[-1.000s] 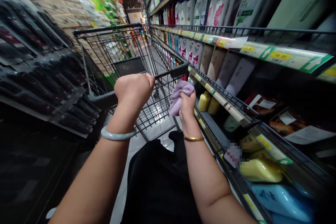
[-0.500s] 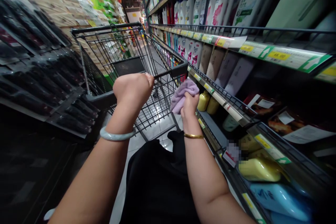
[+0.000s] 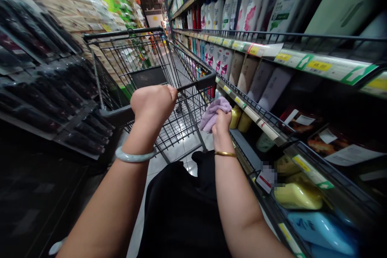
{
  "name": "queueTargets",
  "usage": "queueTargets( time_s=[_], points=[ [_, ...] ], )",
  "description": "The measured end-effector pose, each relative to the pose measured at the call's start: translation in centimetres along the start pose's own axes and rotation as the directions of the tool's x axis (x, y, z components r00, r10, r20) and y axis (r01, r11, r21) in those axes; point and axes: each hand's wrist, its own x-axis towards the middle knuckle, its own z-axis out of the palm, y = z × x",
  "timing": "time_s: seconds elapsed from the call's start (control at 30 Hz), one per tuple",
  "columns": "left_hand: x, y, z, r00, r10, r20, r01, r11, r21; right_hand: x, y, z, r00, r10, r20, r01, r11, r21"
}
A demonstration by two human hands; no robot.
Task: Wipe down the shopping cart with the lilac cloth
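Note:
My left hand (image 3: 153, 104) is closed around the handle bar of a black wire shopping cart (image 3: 116, 117). The fingers curl over the far side, partly hidden from me. In my right hand (image 3: 223, 121) is a crumpled light purple cloth (image 3: 214, 115), gripped between thumb and fingers. That hand is just right of the cart's handle, close to the shelf edge and a yellow bottle (image 3: 234, 117). The cart's basket shows bare wire mesh, with floor tiles visible through it.
Shelves of shampoo bottles (image 3: 255, 4) run along the right, with price-tag rails (image 3: 326, 64) sticking out. Lower down lie a yellow bottle (image 3: 299, 195) and a blue bottle (image 3: 322, 225). Dark packaged goods (image 3: 45, 96) hang on the left. Tiled aisle floor (image 3: 178, 151) shows beneath the cart.
My right hand has shifted slightly right and down with the purple cloth, nearer the shelf. My left hand stays on the cart handle, and the cart has barely moved.

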Motion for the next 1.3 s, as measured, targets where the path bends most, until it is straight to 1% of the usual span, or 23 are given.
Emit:
queueTargets(
  time_s=[0.03,0.1,0.2,0.27,0.33,0.4,0.5,0.57,0.63,0.67,0.73,0.77,0.8,0.83,0.93,1.0,1.03,1.1,1.2,1.23,1.3],
  points=[
    [0.0,0.0,0.0,1.000,-0.002,0.000,0.002,1.000,-0.004,0.4,0.2,-0.3,1.000,0.010,-0.012,-0.010,1.000,-0.008],
    [0.0,0.0,0.1,1.000,-0.006,0.000,0.006,1.000,-0.014,0.3,0.2,-0.3,1.000,0.002,0.006,-0.002,1.000,-0.016],
    [0.1,0.1,0.2,1.000,-0.010,-0.007,0.010,1.000,-0.026,-1.5,-0.3,0.9,0.995,-0.044,0.094,0.045,0.999,-0.001],
    [0.1,0.1,0.3,1.000,-0.009,-0.008,0.009,1.000,-0.026,-2.8,-0.5,1.8,0.982,-0.087,0.170,0.086,0.996,0.008],
    [0.1,0.0,0.3,1.000,-0.007,0.001,0.007,1.000,-0.017,-3.3,-0.5,2.1,0.968,-0.131,0.215,0.135,0.991,-0.003],
    [0.1,0.0,0.3,1.000,-0.005,0.014,0.005,1.000,-0.008,-3.0,-0.2,1.8,0.973,-0.136,0.187,0.143,0.990,-0.022],
    [0.1,0.0,0.2,1.000,-0.007,0.020,0.007,1.000,-0.011,-2.0,-0.1,1.1,0.995,-0.063,0.081,0.065,0.998,-0.025],
    [0.1,0.1,0.1,1.000,-0.011,0.022,0.011,1.000,-0.018,-2.0,-0.7,1.0,0.995,-0.049,0.086,0.051,0.998,-0.024],
    [0.0,0.2,0.0,1.000,-0.012,0.015,0.012,1.000,-0.020,-3.0,-1.7,1.5,0.981,-0.101,0.165,0.104,0.994,-0.009],
    [0.0,0.2,0.0,1.000,-0.011,0.008,0.012,1.000,-0.019,-3.7,-2.1,1.9,0.964,-0.139,0.228,0.141,0.990,0.006],
    [-0.1,0.3,0.0,1.000,-0.012,-0.001,0.012,1.000,-0.011,-4.9,-2.6,2.5,0.910,-0.209,0.358,0.211,0.977,0.033],
    [-0.1,0.3,0.1,1.000,-0.013,-0.002,0.013,1.000,-0.009,-5.3,-2.5,2.7,0.886,-0.230,0.402,0.238,0.971,0.031],
    [-0.1,0.3,0.1,1.000,-0.014,-0.002,0.014,1.000,-0.009,-5.4,-2.4,2.8,0.878,-0.234,0.418,0.252,0.968,0.013],
    [-0.1,0.2,0.2,1.000,-0.013,-0.004,0.013,1.000,-0.010,-5.4,-2.1,2.8,0.889,-0.218,0.403,0.246,0.969,-0.018],
    [0.0,0.1,0.3,1.000,-0.005,-0.011,0.005,1.000,-0.020,-4.3,-1.2,2.2,0.954,-0.135,0.269,0.169,0.980,-0.107],
    [0.0,0.1,0.5,1.000,-0.002,-0.012,0.002,1.000,-0.024,-4.0,-1.1,2.0,0.963,-0.143,0.229,0.176,0.976,-0.131],
    [0.0,0.1,0.5,1.000,-0.001,-0.012,0.001,1.000,-0.025,-4.3,-1.1,2.1,0.955,-0.172,0.243,0.208,0.969,-0.131],
    [-0.1,0.1,0.5,1.000,0.000,-0.017,-0.001,1.000,-0.026,-5.4,-1.3,2.5,0.919,-0.231,0.319,0.281,0.953,-0.118],
    [-0.2,0.2,0.4,1.000,0.005,-0.019,-0.006,1.000,-0.021,-7.5,-1.0,3.3,0.871,-0.261,0.415,0.332,0.937,-0.108],
    [-0.2,0.2,0.4,1.000,0.004,-0.016,-0.004,1.000,-0.017,-7.8,-0.9,3.4,0.866,-0.266,0.423,0.341,0.934,-0.111],
    [-0.2,0.1,0.2,1.000,0.003,-0.006,-0.003,1.000,-0.006,-7.6,-0.5,3.3,0.865,-0.267,0.425,0.341,0.934,-0.107]
  ],
)
